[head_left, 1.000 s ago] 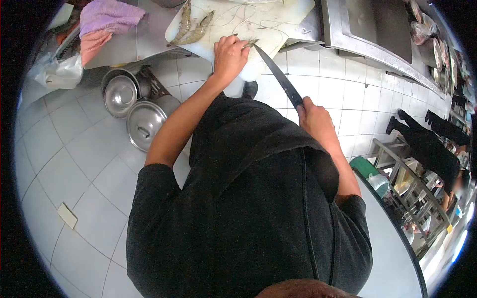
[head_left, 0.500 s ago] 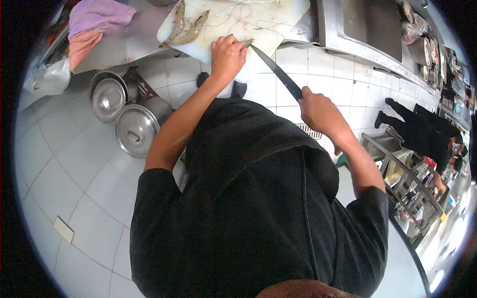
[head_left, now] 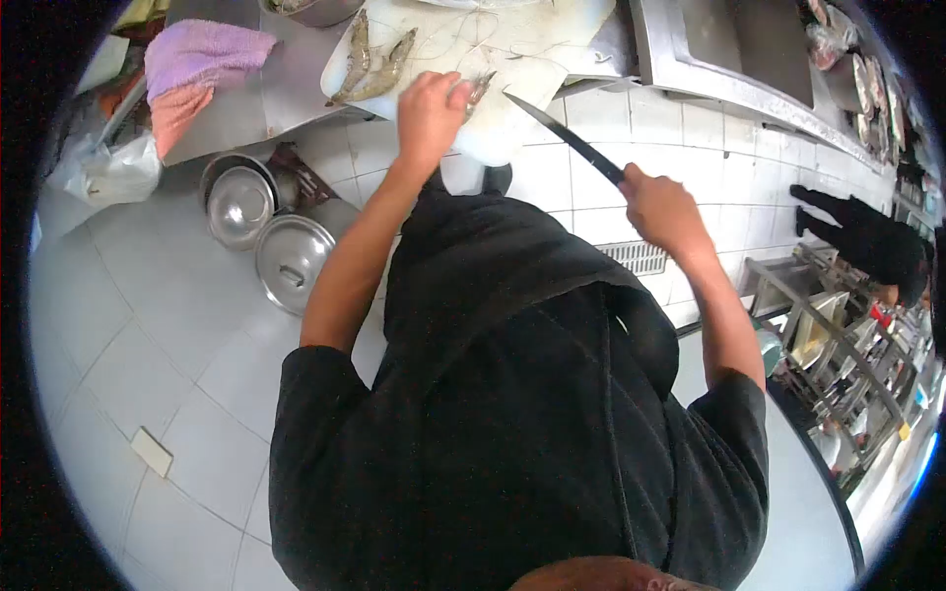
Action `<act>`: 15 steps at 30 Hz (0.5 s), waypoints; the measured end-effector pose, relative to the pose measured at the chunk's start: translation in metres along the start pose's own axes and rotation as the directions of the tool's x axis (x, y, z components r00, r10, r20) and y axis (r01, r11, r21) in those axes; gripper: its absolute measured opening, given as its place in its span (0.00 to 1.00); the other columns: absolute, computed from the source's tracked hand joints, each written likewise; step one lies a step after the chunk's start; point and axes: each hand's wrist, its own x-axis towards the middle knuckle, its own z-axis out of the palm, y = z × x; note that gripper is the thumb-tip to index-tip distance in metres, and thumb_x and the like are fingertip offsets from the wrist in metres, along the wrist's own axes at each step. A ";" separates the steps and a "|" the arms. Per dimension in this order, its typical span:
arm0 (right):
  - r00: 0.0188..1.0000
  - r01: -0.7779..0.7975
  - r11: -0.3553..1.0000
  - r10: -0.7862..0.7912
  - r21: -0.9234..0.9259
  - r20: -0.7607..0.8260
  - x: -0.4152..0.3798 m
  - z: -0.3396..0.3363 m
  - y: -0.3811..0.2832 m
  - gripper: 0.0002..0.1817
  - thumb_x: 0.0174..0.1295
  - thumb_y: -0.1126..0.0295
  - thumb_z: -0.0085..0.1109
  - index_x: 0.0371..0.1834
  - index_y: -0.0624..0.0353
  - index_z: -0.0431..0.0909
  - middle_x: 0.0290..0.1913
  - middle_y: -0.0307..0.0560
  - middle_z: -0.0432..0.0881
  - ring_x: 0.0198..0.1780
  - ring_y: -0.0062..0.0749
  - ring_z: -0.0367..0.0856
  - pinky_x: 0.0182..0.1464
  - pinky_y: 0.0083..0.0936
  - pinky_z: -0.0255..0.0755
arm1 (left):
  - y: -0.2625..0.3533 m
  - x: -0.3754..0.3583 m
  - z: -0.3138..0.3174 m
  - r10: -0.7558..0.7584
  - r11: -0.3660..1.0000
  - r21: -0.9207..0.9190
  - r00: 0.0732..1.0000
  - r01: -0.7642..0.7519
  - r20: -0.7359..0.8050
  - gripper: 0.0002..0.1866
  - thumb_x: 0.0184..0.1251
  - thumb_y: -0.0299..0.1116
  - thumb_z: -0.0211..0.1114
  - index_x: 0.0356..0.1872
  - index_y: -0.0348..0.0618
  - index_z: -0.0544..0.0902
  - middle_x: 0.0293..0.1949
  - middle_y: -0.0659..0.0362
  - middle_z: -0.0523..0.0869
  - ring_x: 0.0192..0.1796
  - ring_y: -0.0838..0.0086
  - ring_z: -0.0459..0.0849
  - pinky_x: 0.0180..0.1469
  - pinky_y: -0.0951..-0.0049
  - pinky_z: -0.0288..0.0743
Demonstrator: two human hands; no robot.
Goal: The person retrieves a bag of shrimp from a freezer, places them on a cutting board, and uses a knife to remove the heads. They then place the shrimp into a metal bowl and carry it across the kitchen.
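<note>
While grasping a knife (head_left: 567,136) in right hand (head_left: 665,210), holding a shrimp (head_left: 480,91) in left hand (head_left: 429,113)
Near two more shrimp (head_left: 388,72) on a cutting board (head_left: 490,145)

The single head-worn camera looked forward and steeply down from above and behind the left hand (head_left: 429,120) and right hand (head_left: 667,209), the torso (head_left: 522,414) close beneath it, its wide, round-edged view reaching past both hands on every side.

Shrimps (head_left: 387,74) lie on the cutting board (head_left: 491,138), a towel (head_left: 205,54) to its left, a sink (head_left: 664,44) to its right.
</note>
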 end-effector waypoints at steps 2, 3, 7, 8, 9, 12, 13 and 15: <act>0.997 0.066 0.985 -0.059 0.162 -0.050 0.002 0.000 0.017 0.15 0.72 0.58 0.48 0.42 0.59 0.77 0.33 0.62 0.84 0.38 0.63 0.82 0.42 0.52 0.74 | -0.007 0.001 -0.018 0.063 0.998 0.017 0.997 -0.064 0.035 0.17 0.64 0.42 0.70 0.46 0.41 0.88 0.47 0.51 0.86 0.49 0.56 0.85 0.52 0.61 0.77; 0.988 0.141 0.950 -0.119 0.277 -0.094 0.004 0.008 0.031 0.18 0.73 0.55 0.48 0.40 0.59 0.79 0.33 0.64 0.83 0.37 0.65 0.81 0.40 0.50 0.73 | -0.012 0.000 -0.025 0.092 0.995 0.023 0.994 -0.094 0.057 0.17 0.63 0.42 0.70 0.46 0.41 0.87 0.48 0.52 0.86 0.49 0.56 0.84 0.53 0.62 0.77; 0.972 -0.021 0.883 -0.092 0.469 0.216 0.006 0.000 0.033 0.25 0.74 0.51 0.47 0.34 0.63 0.81 0.32 0.59 0.84 0.38 0.57 0.82 0.45 0.45 0.72 | -0.022 -0.016 -0.038 0.381 0.907 0.073 0.882 -0.415 0.278 0.19 0.58 0.38 0.74 0.50 0.42 0.86 0.51 0.55 0.84 0.55 0.59 0.81 0.59 0.62 0.74; 0.969 -0.047 0.866 -0.081 0.497 0.233 0.010 0.008 0.035 0.26 0.74 0.49 0.47 0.33 0.64 0.80 0.31 0.58 0.83 0.35 0.56 0.80 0.44 0.44 0.71 | -0.019 -0.019 -0.038 0.376 0.910 0.063 0.880 -0.410 0.289 0.19 0.58 0.36 0.75 0.50 0.41 0.86 0.51 0.54 0.84 0.55 0.58 0.81 0.60 0.61 0.74; 0.969 -0.026 0.860 -0.105 0.510 0.225 0.014 0.014 0.036 0.26 0.74 0.50 0.47 0.33 0.64 0.80 0.29 0.58 0.82 0.33 0.54 0.80 0.43 0.43 0.72 | -0.019 -0.019 -0.038 0.383 0.903 0.080 0.876 -0.421 0.294 0.19 0.58 0.35 0.74 0.50 0.40 0.86 0.51 0.53 0.84 0.55 0.57 0.81 0.60 0.61 0.74; 0.953 -0.079 0.812 -0.110 0.579 0.283 0.021 0.021 0.033 0.26 0.75 0.51 0.46 0.32 0.65 0.78 0.24 0.53 0.78 0.22 0.43 0.77 0.31 0.37 0.73 | -0.018 -0.018 -0.031 0.394 0.891 0.114 0.873 -0.440 0.288 0.18 0.59 0.34 0.73 0.50 0.39 0.85 0.50 0.52 0.84 0.54 0.57 0.81 0.59 0.61 0.75; 0.951 -0.083 0.800 -0.115 0.594 0.287 0.023 0.025 0.034 0.26 0.75 0.51 0.46 0.32 0.65 0.78 0.23 0.51 0.78 0.20 0.40 0.76 0.28 0.35 0.72 | -0.016 -0.018 -0.029 0.392 0.891 0.120 0.876 -0.437 0.280 0.18 0.59 0.34 0.73 0.50 0.39 0.86 0.50 0.51 0.84 0.54 0.56 0.81 0.58 0.61 0.75; 0.948 -0.088 0.777 -0.126 0.623 0.292 0.028 0.031 0.036 0.26 0.75 0.50 0.46 0.33 0.65 0.77 0.23 0.49 0.77 0.17 0.35 0.74 0.23 0.32 0.70 | -0.013 -0.017 -0.027 0.383 0.895 0.126 0.881 -0.428 0.277 0.17 0.59 0.32 0.73 0.50 0.39 0.86 0.49 0.51 0.84 0.54 0.56 0.81 0.57 0.61 0.75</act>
